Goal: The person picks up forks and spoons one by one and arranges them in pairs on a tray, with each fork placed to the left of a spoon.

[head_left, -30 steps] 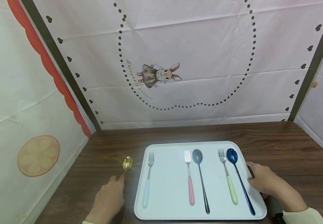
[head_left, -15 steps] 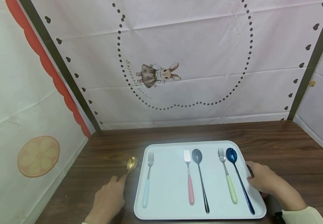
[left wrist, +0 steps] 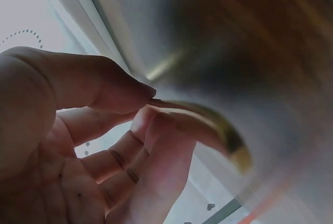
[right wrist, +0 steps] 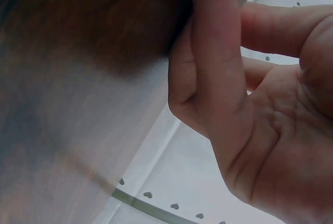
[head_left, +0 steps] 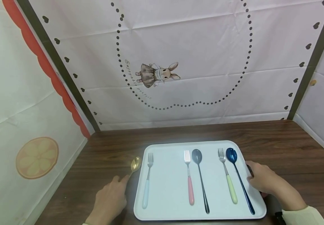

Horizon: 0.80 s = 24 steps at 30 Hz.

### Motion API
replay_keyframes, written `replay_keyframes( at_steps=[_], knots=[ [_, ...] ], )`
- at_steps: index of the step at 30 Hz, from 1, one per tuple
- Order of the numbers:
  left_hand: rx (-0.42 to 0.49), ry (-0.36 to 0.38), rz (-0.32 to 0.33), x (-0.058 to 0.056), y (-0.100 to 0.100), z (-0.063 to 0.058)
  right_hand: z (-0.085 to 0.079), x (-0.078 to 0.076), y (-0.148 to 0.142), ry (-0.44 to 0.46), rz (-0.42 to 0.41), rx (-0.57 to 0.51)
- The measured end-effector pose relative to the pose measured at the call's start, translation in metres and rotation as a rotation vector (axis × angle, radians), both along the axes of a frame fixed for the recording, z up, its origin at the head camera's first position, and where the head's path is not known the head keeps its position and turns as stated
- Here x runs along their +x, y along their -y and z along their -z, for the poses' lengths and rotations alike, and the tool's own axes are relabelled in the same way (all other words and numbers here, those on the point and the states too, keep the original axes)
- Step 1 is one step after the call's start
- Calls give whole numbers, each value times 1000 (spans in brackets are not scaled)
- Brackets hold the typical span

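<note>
My left hand (head_left: 110, 200) pinches a gold spoon (head_left: 135, 164) between thumb and fingers. The spoon's bowl points away from me, right by the left rim of a white tray (head_left: 167, 187). In the left wrist view the spoon (left wrist: 229, 135) shows edge-on and blurred. My right hand (head_left: 264, 178) grips the tray's right rim, its fingertips partly hidden. On the tray lie a fork with a light blue handle (head_left: 146, 193), a pink-handled fork (head_left: 190, 190), a grey spoon (head_left: 197, 156), a green-handled fork (head_left: 231, 189) and a dark blue spoon (head_left: 231, 155).
A dark brown wooden table (head_left: 117, 140) carries the tray. White printed cloth (head_left: 201, 56) rises behind the table, and more cloth stands at the left (head_left: 7, 118) and right sides.
My left hand has carried the gold spoon a little to the right, closer to the tray's left rim. My right hand stays at the tray's right edge.
</note>
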<state>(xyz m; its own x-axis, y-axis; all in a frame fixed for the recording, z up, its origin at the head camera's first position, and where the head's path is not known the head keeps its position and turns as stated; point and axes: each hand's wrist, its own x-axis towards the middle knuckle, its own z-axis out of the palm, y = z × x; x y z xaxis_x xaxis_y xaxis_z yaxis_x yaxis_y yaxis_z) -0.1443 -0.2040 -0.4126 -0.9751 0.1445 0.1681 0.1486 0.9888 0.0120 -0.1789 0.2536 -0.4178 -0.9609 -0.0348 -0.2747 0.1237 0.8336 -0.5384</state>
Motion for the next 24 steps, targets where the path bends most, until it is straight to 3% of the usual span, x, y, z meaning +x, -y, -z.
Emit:
replay_keyframes(
  at_steps=[24],
  knots=[
    [20,-1,21,1,-13,-6,0,2,0,-16,-5,-13]
  ],
)
